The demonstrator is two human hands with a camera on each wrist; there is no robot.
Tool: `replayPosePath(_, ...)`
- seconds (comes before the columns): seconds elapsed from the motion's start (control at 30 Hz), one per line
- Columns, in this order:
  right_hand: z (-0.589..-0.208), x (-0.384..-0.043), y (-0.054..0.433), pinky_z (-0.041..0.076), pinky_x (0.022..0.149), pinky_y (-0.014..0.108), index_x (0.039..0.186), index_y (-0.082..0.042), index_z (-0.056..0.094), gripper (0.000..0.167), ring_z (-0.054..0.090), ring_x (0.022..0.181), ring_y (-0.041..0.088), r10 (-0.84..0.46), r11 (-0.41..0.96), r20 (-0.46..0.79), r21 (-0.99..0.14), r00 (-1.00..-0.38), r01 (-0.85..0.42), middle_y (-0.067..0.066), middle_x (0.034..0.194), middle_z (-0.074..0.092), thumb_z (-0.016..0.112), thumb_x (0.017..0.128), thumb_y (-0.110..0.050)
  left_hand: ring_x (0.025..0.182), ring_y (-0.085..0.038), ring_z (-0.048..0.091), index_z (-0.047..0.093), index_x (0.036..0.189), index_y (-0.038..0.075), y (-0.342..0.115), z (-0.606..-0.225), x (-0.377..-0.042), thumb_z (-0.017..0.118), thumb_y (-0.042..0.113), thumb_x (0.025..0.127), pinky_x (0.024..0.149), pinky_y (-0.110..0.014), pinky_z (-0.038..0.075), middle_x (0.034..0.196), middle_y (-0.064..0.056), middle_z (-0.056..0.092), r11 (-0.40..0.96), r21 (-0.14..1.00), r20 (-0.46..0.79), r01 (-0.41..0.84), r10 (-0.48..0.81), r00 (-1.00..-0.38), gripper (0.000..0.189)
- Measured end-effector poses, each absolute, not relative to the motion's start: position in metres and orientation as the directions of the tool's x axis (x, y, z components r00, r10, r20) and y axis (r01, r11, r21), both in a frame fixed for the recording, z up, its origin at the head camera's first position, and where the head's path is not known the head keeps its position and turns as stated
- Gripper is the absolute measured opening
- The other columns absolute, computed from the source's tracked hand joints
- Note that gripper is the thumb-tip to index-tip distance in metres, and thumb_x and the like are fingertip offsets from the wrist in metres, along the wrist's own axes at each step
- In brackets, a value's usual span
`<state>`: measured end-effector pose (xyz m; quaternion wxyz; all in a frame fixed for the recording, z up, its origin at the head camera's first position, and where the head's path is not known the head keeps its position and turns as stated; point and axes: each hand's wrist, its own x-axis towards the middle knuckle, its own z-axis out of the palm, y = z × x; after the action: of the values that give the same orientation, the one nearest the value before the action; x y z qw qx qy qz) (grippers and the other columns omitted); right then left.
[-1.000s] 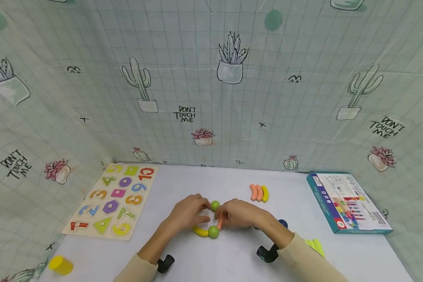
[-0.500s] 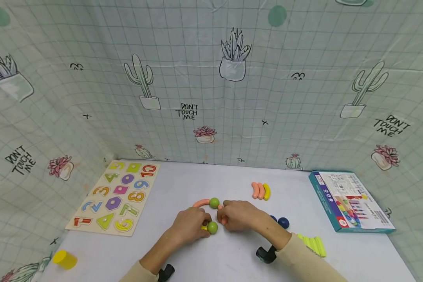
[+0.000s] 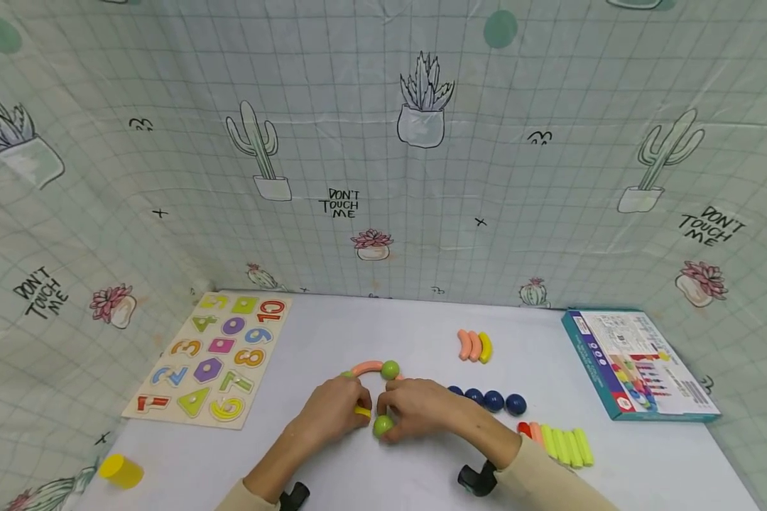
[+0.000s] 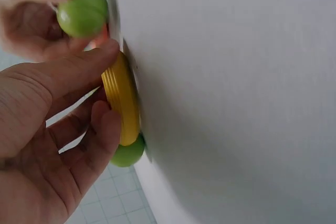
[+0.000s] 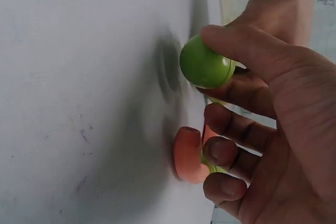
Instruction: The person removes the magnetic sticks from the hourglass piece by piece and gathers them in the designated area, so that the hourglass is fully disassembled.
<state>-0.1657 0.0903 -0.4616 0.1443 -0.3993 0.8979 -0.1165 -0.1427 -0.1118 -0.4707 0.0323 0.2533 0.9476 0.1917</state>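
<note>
My left hand [image 3: 334, 408] pinches a yellow curved toy piece [image 4: 122, 98] between thumb and fingers, low at the white table. One end of that piece meets a green ball [image 4: 128, 152]. My right hand [image 3: 418, 404] holds another green ball [image 5: 206, 64] between thumb and forefinger, apart from the yellow piece. Beyond the hands, a salmon curved piece [image 3: 367, 367] reaches to a third green ball [image 3: 390, 370]. Close to the right hand's lower fingers lies another salmon curved piece [image 5: 186, 153], mostly hidden from the head view.
Dark blue balls [image 3: 493, 401] line up right of the hands, with lime sticks [image 3: 569, 447] nearer. Small curved pieces [image 3: 474, 346] lie farther back. A number puzzle board [image 3: 214, 362] and yellow cylinder [image 3: 121, 471] are at left, a flat box [image 3: 639, 365] at right.
The right hand first let go of a salmon piece, then came nearer and took the green ball from the yellow piece's end. The left hand moved from the far ball to the yellow piece.
</note>
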Motion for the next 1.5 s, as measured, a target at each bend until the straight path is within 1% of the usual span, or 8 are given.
replayPosePath(0.1,-0.455,-0.164,0.097,0.042,0.063,0.021,0.105,-0.025,0.072,0.027,0.048,0.073,0.001,-0.753,0.641,-0.156,-0.392,-0.639,-0.66,-0.015,0.084,0.052,0.078,0.084,-0.04,0.069,-0.005,0.051,0.075,0.076,0.019,-0.115,-0.471,-0.143,0.088,0.017,0.074,0.06,-0.025,0.045,0.075,0.012,0.064,0.812,0.369,0.025,0.452,0.477,-0.878,0.013)
replayPosePath(0.23,-0.444,-0.171,0.118,0.045,0.07,0.023,0.108,-0.026,0.07,0.025,0.056,0.081,0.007,-0.724,0.639,-0.124,-0.49,-0.678,-0.593,-0.014,0.09,0.058,0.077,0.087,-0.036,0.071,-0.005,0.052,0.076,0.078,0.019,-0.117,-0.47,-0.143,0.088,0.02,0.075,0.062,-0.027,0.046,0.076,0.012,0.065,0.82,0.369,0.011,0.438,0.467,-0.884,0.012)
replayPosePath(0.43,-0.43,-0.189,0.156,0.049,0.067,0.026,0.116,-0.021,0.07,0.028,0.057,0.075,0.01,-0.636,0.664,-0.082,-0.565,-0.767,-0.49,-0.013,0.101,0.065,0.075,0.09,-0.029,0.072,-0.005,0.05,0.076,0.08,0.019,-0.12,-0.471,-0.142,0.088,0.02,0.075,0.066,-0.026,0.046,0.078,0.011,0.064,0.836,0.362,-0.014,0.413,0.448,-0.894,0.012)
replayPosePath(0.5,-0.43,-0.193,0.164,0.049,0.066,0.026,0.118,-0.019,0.07,0.03,0.056,0.073,0.01,-0.621,0.668,-0.066,-0.565,-0.781,-0.484,-0.01,0.102,0.065,0.074,0.09,-0.028,0.073,-0.005,0.049,0.076,0.079,0.019,-0.121,-0.47,-0.142,0.088,0.02,0.075,0.066,-0.026,0.047,0.078,0.011,0.064,0.837,0.361,-0.017,0.41,0.446,-0.895,0.013)
replayPosePath(0.73,-0.445,-0.198,0.173,0.049,0.07,0.026,0.121,-0.017,0.07,0.033,0.057,0.08,0.011,-0.597,0.691,-0.092,-0.564,-0.797,-0.452,-0.009,0.106,0.067,0.074,0.089,-0.023,0.072,-0.006,0.05,0.076,0.078,0.018,-0.123,-0.465,-0.139,0.087,0.017,0.075,0.067,-0.028,0.047,0.078,0.011,0.065,0.83,0.384,-0.036,0.405,0.451,-0.892,0.011)
replayPosePath(0.93,-0.458,-0.197,0.171,0.049,0.074,0.028,0.119,-0.013,0.071,0.032,0.06,0.087,0.014,-0.601,0.713,-0.113,-0.523,-0.791,-0.467,-0.008,0.101,0.067,0.077,0.087,-0.018,0.074,-0.006,0.053,0.076,0.08,0.019,-0.125,-0.463,-0.137,0.088,0.018,0.075,0.068,-0.029,0.049,0.08,0.012,0.064,0.837,0.386,-0.056,0.388,0.441,-0.896,0.013)
replayPosePath(1.27,-0.465,-0.193,0.174,0.05,0.079,0.03,0.116,-0.013,0.071,0.032,0.059,0.09,0.01,-0.608,0.746,-0.112,-0.422,-0.786,-0.516,-0.008,0.099,0.066,0.079,0.087,-0.022,0.073,-0.007,0.05,0.076,0.079,0.019,-0.129,-0.464,-0.135,0.088,0.018,0.075,0.067,-0.029,0.048,0.079,0.011,0.062,0.831,0.405,-0.051,0.382,0.438,-0.898,0.013)
replayPosePath(1.5,-0.467,-0.19,0.176,0.051,0.081,0.032,0.115,-0.016,0.072,0.031,0.06,0.092,0.01,-0.608,0.749,-0.104,-0.405,-0.787,-0.525,-0.01,0.098,0.065,0.08,0.087,-0.024,0.072,-0.006,0.05,0.076,0.08,0.018,-0.129,-0.465,-0.134,0.089,0.019,0.074,0.066,-0.029,0.047,0.078,0.011,0.062,0.828,0.412,-0.051,0.381,0.438,-0.897,0.014)
